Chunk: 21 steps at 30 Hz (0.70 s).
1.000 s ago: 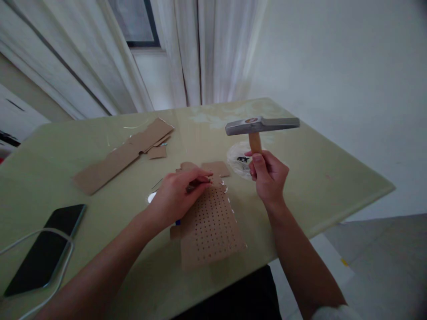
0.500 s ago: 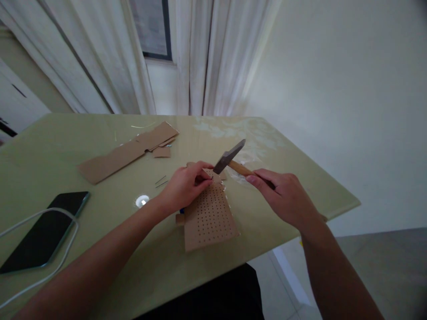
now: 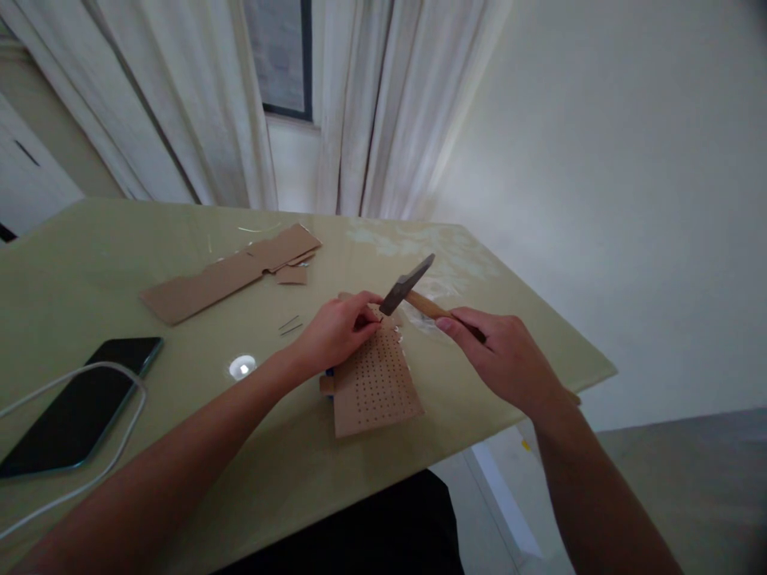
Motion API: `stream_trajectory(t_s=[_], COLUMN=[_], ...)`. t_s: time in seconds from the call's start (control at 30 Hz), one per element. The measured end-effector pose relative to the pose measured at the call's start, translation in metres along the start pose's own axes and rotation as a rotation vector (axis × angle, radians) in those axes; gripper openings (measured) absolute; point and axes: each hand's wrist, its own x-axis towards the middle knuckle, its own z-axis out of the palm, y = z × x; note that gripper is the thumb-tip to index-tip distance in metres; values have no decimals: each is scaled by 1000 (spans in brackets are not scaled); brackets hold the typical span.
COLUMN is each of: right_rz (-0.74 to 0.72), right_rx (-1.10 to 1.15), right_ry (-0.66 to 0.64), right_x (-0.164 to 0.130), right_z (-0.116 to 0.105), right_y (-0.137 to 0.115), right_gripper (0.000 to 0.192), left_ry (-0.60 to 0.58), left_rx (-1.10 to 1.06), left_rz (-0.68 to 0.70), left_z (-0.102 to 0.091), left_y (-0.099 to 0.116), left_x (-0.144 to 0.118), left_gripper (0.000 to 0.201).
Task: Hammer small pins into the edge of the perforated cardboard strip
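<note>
Nearest, at 9 o'clock on the glossy green bench [image 3: 89, 263]: dark flat phone [image 3: 77, 407], white cable [image 3: 72, 487]. In the middle, brown perforated cardboard [image 3: 375, 387], matte and dotted with holes. Left hand [image 3: 332, 331] pinched at its far edge, on something too small to tell. Right hand [image 3: 509, 359] closed on wooden-handled hammer [image 3: 413, 289], a second ago raised high, now lowered with steel head beside the left fingertips. Farther, at 11 o'clock, flat cardboard strip [image 3: 231, 271].

Phone [image 3: 77, 407] left on table [image 3: 89, 271]; perforated card [image 3: 375, 387] centre; cardboard strip [image 3: 233, 271] behind.
</note>
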Motion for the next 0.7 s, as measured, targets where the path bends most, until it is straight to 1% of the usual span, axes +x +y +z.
stream_trajectory(t_s=[0.13,0.2,0.27,0.33,0.37,0.5,0.53,0.57,0.7], right_rz=[15,6,0,17,30,50,47,44,38], right_rx=[-19,-14,5,23,30,15,9,5,23], right_ry=[-78,-52,6,52,54,-53,-62,-56,43], right_x=[0,-1,-1,-1,-1,-2,-2,-3,-3], right_z=[3,2,-1,-1,-1,4,5,5,3], right_y=[-1,-2,-3,-4,-4,-4,-3,-3,-3], right_gripper=[45,45,46,46,46,42,42,42,46], left_ry=[-21,-27,-27,-22,-21,-36,-38,-37,-18], left_rx=[16,13,22,42,47,18,11,9,30], left_rz=[3,6,6,0,-3,-7,-3,3,14], left_z=[0,-1,-1,-2,-2,-2,-1,-1,-1], left_y=[1,1,1,2,3,2,2,1,0], left_x=[1,1,2,2,3,2,2,2,1], left_gripper=[34,34,33,31,30,33,35,35,27])
